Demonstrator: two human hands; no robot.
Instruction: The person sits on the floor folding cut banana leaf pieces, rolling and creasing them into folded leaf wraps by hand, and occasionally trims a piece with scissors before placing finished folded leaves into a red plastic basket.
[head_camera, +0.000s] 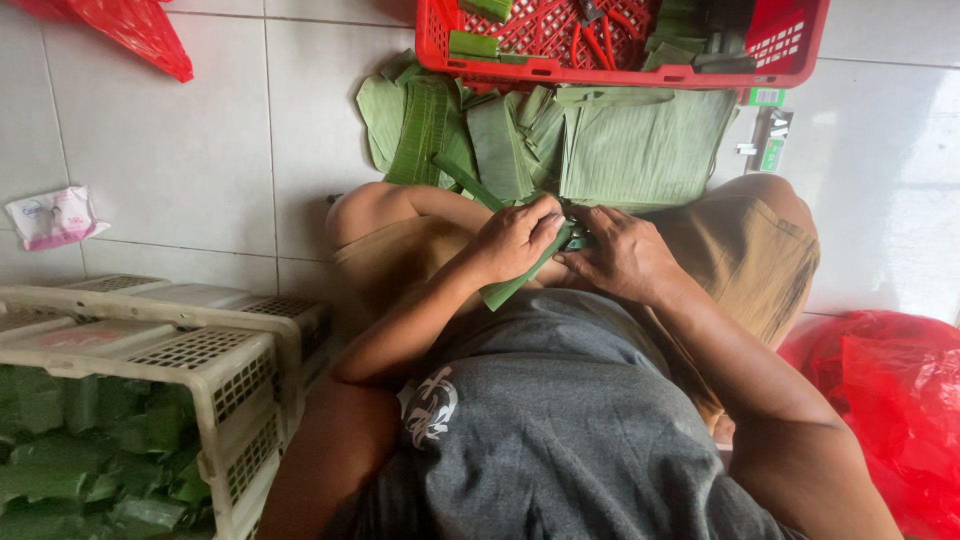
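Two hands are met over the lap, close together so one leaf strip can be worked from both sides. The left hand is closed on a folded banana-leaf strip, thumb on top, strip end hanging down toward the body. The right hand is curled at the strip's other end, fingertips pinching; what's under them can't be made out. Just beyond the hands, cut leaf pieces are stacked flat on the tiled floor, w/in easy reach. Further out, a red crate. Near the left elbow, a beige basket w/ green bundles.
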